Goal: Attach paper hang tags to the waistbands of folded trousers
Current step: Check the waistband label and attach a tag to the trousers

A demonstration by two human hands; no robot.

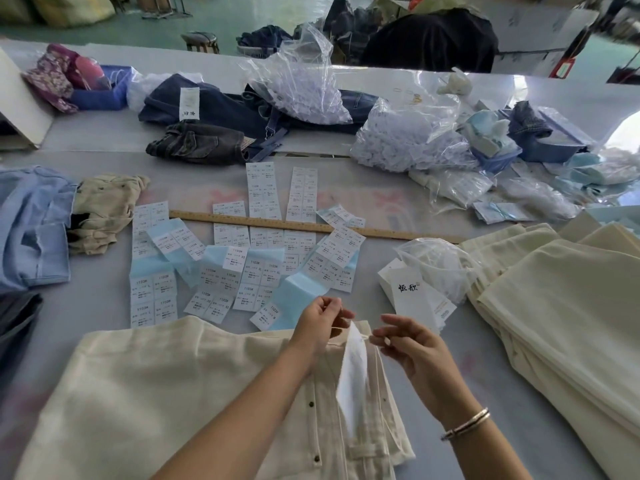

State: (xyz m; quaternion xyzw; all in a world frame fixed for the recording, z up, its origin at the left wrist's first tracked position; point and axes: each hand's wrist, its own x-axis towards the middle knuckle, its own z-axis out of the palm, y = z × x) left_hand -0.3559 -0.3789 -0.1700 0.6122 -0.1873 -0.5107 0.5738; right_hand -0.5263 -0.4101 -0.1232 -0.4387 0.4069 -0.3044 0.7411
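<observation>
Sticker sheets [242, 268] beyond cream trousers [180, 393], ruler [311, 226], both hands' fingers [337, 315] pinching hang tag [353, 368] string.

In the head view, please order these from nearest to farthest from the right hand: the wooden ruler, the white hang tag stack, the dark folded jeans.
From the right hand:
1. White hang tag stack, just beyond it.
2. Wooden ruler, mid-table.
3. Dark folded jeans, far left.

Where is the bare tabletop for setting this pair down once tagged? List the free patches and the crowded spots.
Free: the grey strip between the cream trousers being tagged and the cream stack; the patch left of the label sheets, below the blue garment.
Crowded: labels around the wooden ruler, plastic bags at far right.
</observation>
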